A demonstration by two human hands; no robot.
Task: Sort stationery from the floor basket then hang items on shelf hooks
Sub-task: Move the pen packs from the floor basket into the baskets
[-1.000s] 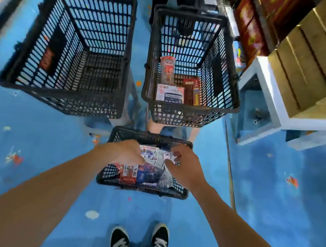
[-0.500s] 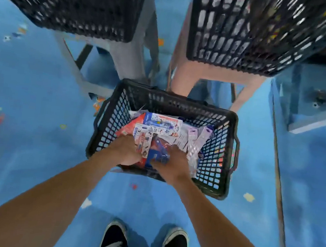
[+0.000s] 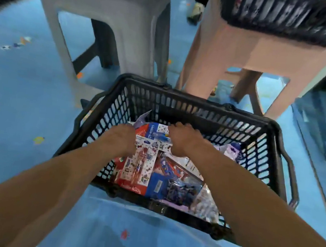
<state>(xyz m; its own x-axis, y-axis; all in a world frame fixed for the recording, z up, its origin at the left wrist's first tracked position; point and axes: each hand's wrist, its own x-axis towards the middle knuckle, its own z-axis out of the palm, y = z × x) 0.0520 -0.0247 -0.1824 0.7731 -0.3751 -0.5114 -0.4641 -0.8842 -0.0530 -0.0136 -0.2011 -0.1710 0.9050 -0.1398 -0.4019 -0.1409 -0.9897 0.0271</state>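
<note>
The black floor basket [image 3: 200, 115] sits on the blue floor at 12 o'clock from the person, heaped with stationery packs [image 3: 173, 184] lying flat. On top of the heap is a white spotted pen pack [image 3: 143, 162], its long axis running from 7 o'clock up to 1 o'clock, a line that passes between the two wrists. The left hand [image 3: 122, 139] rests at the pack's 9 o'clock edge, but its fingers are hidden under the back of the hand, so I cannot tell whether they grip. The right hand [image 3: 183, 141] is at the 1 o'clock end, fingers curled down over the far edge of the heap. Both hands are about equally near, so a lift along that axis looks likeliest. Beyond, at 11 and 1 o'clock, a grey stool [image 3: 108, 24] and a pink stool [image 3: 239, 42] stand under the upper baskets [image 3: 294, 20] — blurred, contents unreadable
</note>
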